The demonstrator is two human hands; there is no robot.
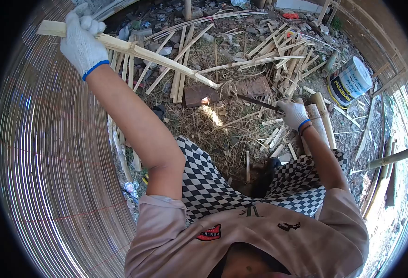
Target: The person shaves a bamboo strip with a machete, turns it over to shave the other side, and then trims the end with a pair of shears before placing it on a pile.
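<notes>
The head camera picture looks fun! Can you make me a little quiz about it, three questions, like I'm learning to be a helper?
1. Which of the two hands grips the long pale strip?

2. True or false: the trousers are plain black.

3. Pick one. What does the right hand hold?
A) a paintbrush
B) a dark blade-like tool
C) a red cup

Key:
1. The left hand.
2. False: the trousers have dark and white checks.
3. B.
</notes>
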